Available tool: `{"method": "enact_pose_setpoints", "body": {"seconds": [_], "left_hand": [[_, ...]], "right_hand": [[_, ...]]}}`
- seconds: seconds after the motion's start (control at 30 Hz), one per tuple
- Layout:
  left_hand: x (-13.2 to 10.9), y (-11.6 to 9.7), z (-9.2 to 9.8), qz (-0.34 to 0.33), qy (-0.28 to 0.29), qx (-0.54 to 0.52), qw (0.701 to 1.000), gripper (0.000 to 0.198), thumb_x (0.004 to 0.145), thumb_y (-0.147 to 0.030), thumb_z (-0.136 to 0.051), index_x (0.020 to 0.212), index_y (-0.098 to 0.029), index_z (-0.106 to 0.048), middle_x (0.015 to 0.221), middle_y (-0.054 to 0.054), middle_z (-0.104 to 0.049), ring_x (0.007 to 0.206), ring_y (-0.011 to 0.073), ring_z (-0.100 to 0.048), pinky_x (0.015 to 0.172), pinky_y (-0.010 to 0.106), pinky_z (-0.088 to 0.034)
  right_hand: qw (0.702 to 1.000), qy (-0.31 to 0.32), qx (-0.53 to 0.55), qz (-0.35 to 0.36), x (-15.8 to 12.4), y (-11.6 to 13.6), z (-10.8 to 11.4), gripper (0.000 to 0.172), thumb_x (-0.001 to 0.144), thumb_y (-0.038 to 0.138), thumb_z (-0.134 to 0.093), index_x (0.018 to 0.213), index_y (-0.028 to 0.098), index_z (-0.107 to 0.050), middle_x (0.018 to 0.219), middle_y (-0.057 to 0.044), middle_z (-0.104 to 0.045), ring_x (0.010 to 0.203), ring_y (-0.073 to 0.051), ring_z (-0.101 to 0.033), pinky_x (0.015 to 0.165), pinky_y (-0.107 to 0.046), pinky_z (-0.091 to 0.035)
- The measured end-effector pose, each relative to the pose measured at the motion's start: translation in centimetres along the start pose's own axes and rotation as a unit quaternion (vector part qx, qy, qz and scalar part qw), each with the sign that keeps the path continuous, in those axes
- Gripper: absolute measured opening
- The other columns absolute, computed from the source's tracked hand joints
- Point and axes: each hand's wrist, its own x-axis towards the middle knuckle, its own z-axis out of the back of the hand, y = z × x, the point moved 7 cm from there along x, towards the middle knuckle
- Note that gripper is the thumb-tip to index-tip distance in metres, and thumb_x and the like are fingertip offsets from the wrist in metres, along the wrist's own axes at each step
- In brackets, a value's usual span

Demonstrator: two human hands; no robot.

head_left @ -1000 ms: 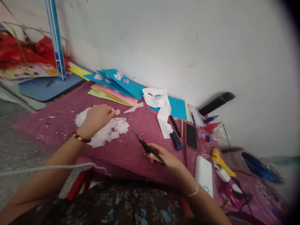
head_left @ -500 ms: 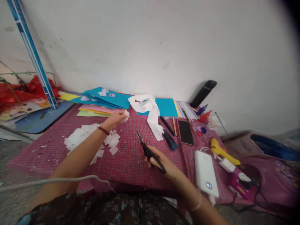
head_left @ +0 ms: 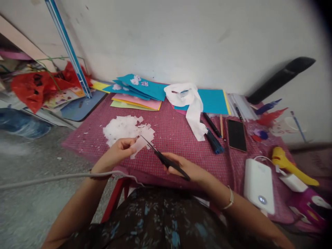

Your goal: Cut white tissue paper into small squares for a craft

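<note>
Between the thumb and fingers of my left hand (head_left: 119, 152) is a white tissue piece (head_left: 138, 146), held near the table's front edge. My right hand (head_left: 185, 167) grips black-handled scissors (head_left: 168, 162). Their blade tips point up and left and reach the paper's edge; whether the paper lies between the blades I cannot tell. Just beyond my left hand a heap of small white tissue pieces (head_left: 119, 127) lies on the red checked tablecloth (head_left: 168, 131). A loose white tissue strip (head_left: 194, 114) is coiled farther back.
Blue sheets (head_left: 153, 89) with small paper flowers lie against the wall. On the right are a blue cutter (head_left: 214, 142), a black pen (head_left: 211, 125), a phone (head_left: 237, 135), a white power bank (head_left: 259, 185) and a yellow glue gun (head_left: 293, 167). A cable (head_left: 64, 176) crosses my left forearm.
My left hand has come back toward me from near the coloured sheets, holding white tissue. The scissors are now close to it. My view has turned left.
</note>
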Motion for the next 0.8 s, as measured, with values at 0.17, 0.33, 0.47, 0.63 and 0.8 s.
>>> {"method": "enact_pose_setpoints", "body": {"seconds": [0.17, 0.33, 0.47, 0.63, 0.8], "left_hand": [[-0.6, 0.8, 1.4, -0.006, -0.02, 0.003, 1.0, 0.032, 0.072, -0.034, -0.075, 0.055, -0.019, -0.052, 0.067, 0.002, -0.06, 0.069, 0.0162, -0.055, 0.066, 0.027, -0.042], [-0.1, 1.3, 1.8, -0.011, -0.035, -0.014, 0.999, 0.034, 0.071, -0.036, -0.075, 0.055, -0.019, -0.051, 0.065, 0.002, -0.06, 0.065, 0.0152, -0.054, 0.062, 0.026, -0.04], [0.5, 1.4, 1.6, -0.004, -0.035, -0.029, 0.999, 0.03, 0.071, -0.032, -0.075, 0.055, -0.018, -0.053, 0.062, 0.0, -0.059, 0.059, 0.0123, -0.052, 0.059, 0.024, -0.039], [0.7, 1.8, 1.6, 0.054, -0.077, -0.081, 0.992, 0.019, 0.065, -0.029, -0.077, 0.066, -0.018, -0.061, 0.058, -0.001, -0.061, 0.051, 0.0106, -0.052, 0.053, 0.022, -0.04], [0.5, 1.8, 1.9, 0.066, -0.113, -0.106, 0.986, 0.021, 0.063, -0.029, -0.078, 0.065, -0.018, -0.06, 0.052, -0.002, -0.059, 0.044, 0.0087, -0.049, 0.046, 0.021, -0.038]], "right_hand": [[1.0, 0.001, -0.018, -0.006, 1.9, 0.0, -0.5, 0.077, 0.083, 0.07, -0.063, 0.14, 0.019, -0.051, 0.097, -0.005, -0.057, 0.082, -0.016, -0.052, 0.072, -0.031, -0.047], [0.999, -0.009, 0.022, -0.024, 2.6, -0.1, -0.8, 0.076, 0.082, 0.068, -0.067, 0.136, 0.018, -0.051, 0.084, 0.0, -0.054, 0.07, -0.012, -0.05, 0.063, -0.027, -0.044], [0.998, -0.04, 0.027, -0.047, 2.6, -0.4, -0.7, 0.07, 0.083, 0.063, -0.068, 0.134, 0.018, -0.052, 0.076, 0.003, -0.052, 0.06, -0.01, -0.046, 0.055, -0.024, -0.039], [0.998, -0.047, 0.008, -0.045, 2.1, 0.1, -0.1, 0.073, 0.082, 0.068, -0.066, 0.133, 0.018, -0.05, 0.079, 0.003, -0.05, 0.063, -0.01, -0.045, 0.058, -0.025, -0.039], [0.998, -0.057, -0.001, -0.032, 1.5, 0.3, 0.9, 0.071, 0.084, 0.071, -0.061, 0.129, 0.018, -0.05, 0.087, -0.001, -0.051, 0.074, -0.014, -0.048, 0.068, -0.029, -0.042]]}}
